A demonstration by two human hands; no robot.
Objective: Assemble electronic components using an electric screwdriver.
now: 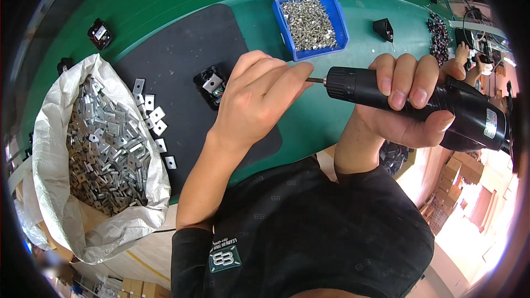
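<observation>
My right hand (408,96) is wrapped round a black electric screwdriver (353,85), held level with its bit (316,80) pointing left. At the bit's tip, the fingers of my left hand (256,99) are pinched together; what they hold, if anything, is hidden behind them. Beside the left hand, a small black housing (207,84) with a metal plate and wiring inside lies on the dark grey mat (182,44). Beyond both hands stands a blue bin (346,41) full of small silvery screws (309,25).
On the left, a white woven sack (52,171) holds many square metal plates (105,138); several loose plates (157,114) lie beside it. Other black housings (99,34) sit on the green belt behind. A black part (383,30) lies right of the bin. Another person's hands (462,52) show far right.
</observation>
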